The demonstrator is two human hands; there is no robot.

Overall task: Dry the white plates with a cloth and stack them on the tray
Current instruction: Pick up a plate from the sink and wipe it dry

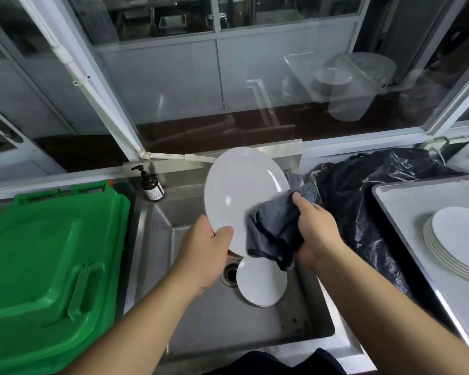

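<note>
Centrally, above the sink (201, 320), the left hand (203, 253) gripped the lower left rim of a white plate (238, 196), thumb curled over the front edge, holding it tilted so that its face turned toward the camera and its top leaned to the upper middle of the frame. The right hand (316, 228) was closed round a bunched grey cloth (276, 228), pressing it against the plate's lower right edge. So the plate lay between the two hands, touched by both.

What the coming move seemed to depend on was the tray (406, 201) at the right edge of the frame, where a stack of dried plates (455, 239) already sat. It lay to the right of both hands, nearer the cloth hand than the plate hand, with a dark plastic bag (363, 201) between sink and tray. The plate would probably have to cross rightward over that bag.

More plates (260, 282) waited in the sink, just below the hands beside the drain (229, 274).
</note>
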